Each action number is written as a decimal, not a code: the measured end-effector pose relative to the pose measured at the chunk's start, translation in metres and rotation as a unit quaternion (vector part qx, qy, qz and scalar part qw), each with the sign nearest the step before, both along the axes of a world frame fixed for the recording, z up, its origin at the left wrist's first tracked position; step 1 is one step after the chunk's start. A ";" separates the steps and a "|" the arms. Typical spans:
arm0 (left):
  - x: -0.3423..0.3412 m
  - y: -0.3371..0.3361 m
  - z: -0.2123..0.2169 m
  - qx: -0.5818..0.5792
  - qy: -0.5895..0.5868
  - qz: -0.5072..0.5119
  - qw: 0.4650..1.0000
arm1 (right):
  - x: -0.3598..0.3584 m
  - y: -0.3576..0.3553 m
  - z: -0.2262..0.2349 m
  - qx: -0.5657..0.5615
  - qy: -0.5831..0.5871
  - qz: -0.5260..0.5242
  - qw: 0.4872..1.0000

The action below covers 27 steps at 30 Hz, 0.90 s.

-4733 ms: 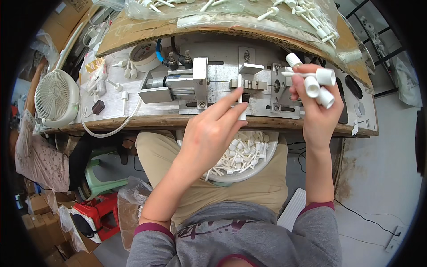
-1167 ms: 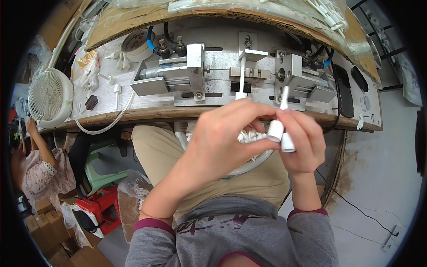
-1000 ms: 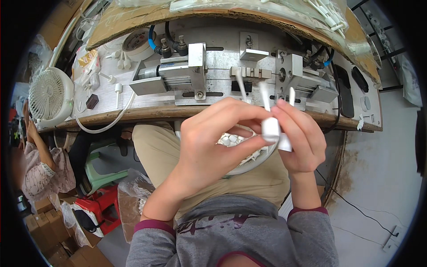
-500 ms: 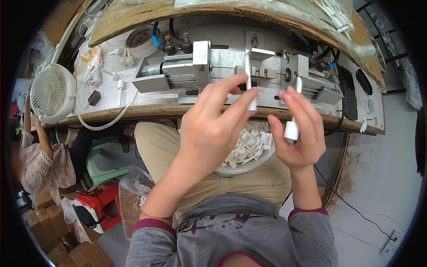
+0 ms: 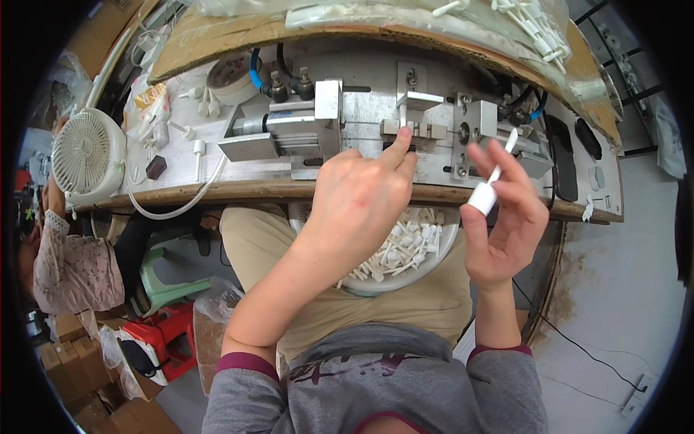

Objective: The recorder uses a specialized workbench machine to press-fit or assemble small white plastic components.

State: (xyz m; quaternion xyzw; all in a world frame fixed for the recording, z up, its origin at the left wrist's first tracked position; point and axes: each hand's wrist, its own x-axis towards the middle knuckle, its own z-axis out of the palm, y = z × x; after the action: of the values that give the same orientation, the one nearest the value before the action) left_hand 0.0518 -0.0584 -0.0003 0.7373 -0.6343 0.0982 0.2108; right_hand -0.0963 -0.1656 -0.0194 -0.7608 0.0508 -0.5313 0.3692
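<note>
Right at my fingertips now: my left hand (image 5: 365, 194) has its index finger stretched straight out, tip on the near part of a slim white stem (image 5: 403, 116), the other fingers folded under, and whether they pinch anything I can't tell. That stem lies dead ahead of my fingertip, long axis running away from me, crosswise over the left end of the slotted metal block (image 5: 432, 132), far end up by the small angle bracket (image 5: 421, 101); whether it sits in a notch, my finger hides. Left is the nearer hand here, touching; my right hand (image 5: 510, 228) is off to the right, apart from the block, thumb and fingers lightly gripping a white cap-and-stem applicator (image 5: 481, 198). Its cap is toward me, by the thumb, its stem slanting away to the right, so the two long axes don't match: one nearly straight ahead, one tilted. Further out, a cylinder unit (image 5: 293, 123) stands left of the block, an upright metal plate (image 5: 479, 119) right of it. Between my knees, a white tub (image 5: 450, 242) holds heaped loose applicators (image 5: 416, 242); beyond the bracket, a cardboard sheet (image 5: 210, 43) carries more.
</note>
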 end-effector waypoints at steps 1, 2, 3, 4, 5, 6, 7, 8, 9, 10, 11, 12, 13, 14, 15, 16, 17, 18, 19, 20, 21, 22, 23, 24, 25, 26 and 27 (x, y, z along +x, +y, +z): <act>0.002 0.000 0.002 0.004 0.002 -0.001 1.000 | -0.005 0.001 0.003 0.002 0.038 -0.015 0.999; 0.005 0.000 0.005 -0.008 0.026 -0.018 0.999 | -0.009 0.003 0.005 0.005 0.076 -0.030 0.997; 0.010 -0.001 0.010 -0.019 0.051 -0.035 0.998 | -0.012 0.004 0.012 -0.016 0.117 -0.058 0.991; 0.015 -0.001 0.017 -0.030 0.075 -0.053 0.995 | -0.011 0.005 0.020 -0.045 0.139 -0.070 0.987; 0.022 -0.001 0.027 -0.010 0.141 -0.061 0.988 | -0.010 0.006 0.022 -0.061 0.155 -0.074 0.983; 0.029 -0.005 0.035 -0.065 0.132 -0.055 0.988 | -0.009 0.006 0.023 -0.078 0.172 -0.081 0.979; 0.040 -0.013 0.045 -0.110 0.119 -0.040 0.986 | -0.009 0.005 0.021 -0.098 0.184 -0.086 0.974; 0.053 -0.022 0.054 -0.155 0.107 -0.025 0.982 | -0.007 0.004 0.021 -0.121 0.197 -0.080 0.970; 0.067 -0.032 0.064 -0.190 0.091 0.009 0.977 | -0.003 0.005 0.017 -0.122 0.210 -0.069 0.968; 0.082 -0.042 0.070 -0.225 0.077 0.041 0.970 | 0.000 0.005 0.011 -0.124 0.225 -0.058 0.965; 0.099 -0.051 0.075 -0.225 0.045 0.065 0.971 | 0.005 0.003 0.010 -0.171 0.242 -0.052 0.954; 0.114 -0.062 0.078 -0.227 0.017 0.084 0.970 | 0.009 0.003 0.007 -0.191 0.260 -0.051 0.945; 0.122 -0.073 0.080 -0.208 0.023 0.107 0.972 | 0.013 0.003 0.005 -0.217 0.280 -0.059 0.933; 0.128 -0.084 0.079 -0.189 0.028 0.129 0.973 | 0.017 0.002 0.003 -0.242 0.299 -0.066 0.921; 0.134 -0.097 0.075 -0.171 0.036 0.147 0.974 | 0.020 -0.001 -0.001 -0.253 0.291 -0.073 0.920; 0.146 -0.104 0.070 -0.164 0.007 0.155 0.974 | 0.025 0.000 0.002 -0.264 0.298 -0.076 0.914; 0.157 -0.108 0.064 -0.157 -0.022 0.163 0.974 | 0.030 0.001 0.005 -0.274 0.306 -0.080 0.908; 0.158 -0.111 0.064 -0.148 -0.046 0.164 0.974 | 0.032 0.001 0.007 -0.282 0.320 -0.089 0.900; 0.161 -0.111 0.065 -0.139 -0.047 0.162 0.976 | 0.034 0.000 0.013 -0.281 0.324 -0.078 0.900; 0.164 -0.110 0.066 -0.153 -0.036 0.149 0.976 | 0.035 -0.001 0.015 -0.283 0.327 -0.075 0.899; 0.160 -0.108 0.069 -0.165 -0.022 0.131 0.977 | 0.035 -0.002 0.015 -0.282 0.334 -0.074 0.896; 0.155 -0.106 0.072 -0.177 -0.009 0.115 0.978 | 0.034 -0.003 0.016 -0.280 0.340 -0.073 0.894; 0.148 -0.103 0.074 -0.196 0.002 0.107 0.975 | 0.033 -0.003 0.016 -0.271 0.350 -0.074 0.894; 0.141 -0.096 0.078 -0.212 0.018 0.080 0.974 | 0.033 -0.003 0.017 -0.261 0.358 -0.072 0.894; 0.134 -0.089 0.082 -0.228 0.034 0.053 0.972 | 0.033 -0.003 0.018 -0.251 0.366 -0.069 0.893; 0.127 -0.081 0.084 -0.243 0.050 0.026 0.968 | 0.032 -0.005 0.021 -0.240 0.362 -0.047 0.899; 0.118 -0.070 0.087 -0.240 0.028 0.025 0.970 | 0.031 -0.009 0.026 -0.230 0.357 -0.025 0.905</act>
State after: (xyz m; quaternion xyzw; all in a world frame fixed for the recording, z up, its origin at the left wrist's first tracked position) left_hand 0.1697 -0.1285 0.0864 0.6831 -0.5672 0.2323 0.3972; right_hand -0.0653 -0.1749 0.0070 -0.9618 0.0745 -0.2304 0.1277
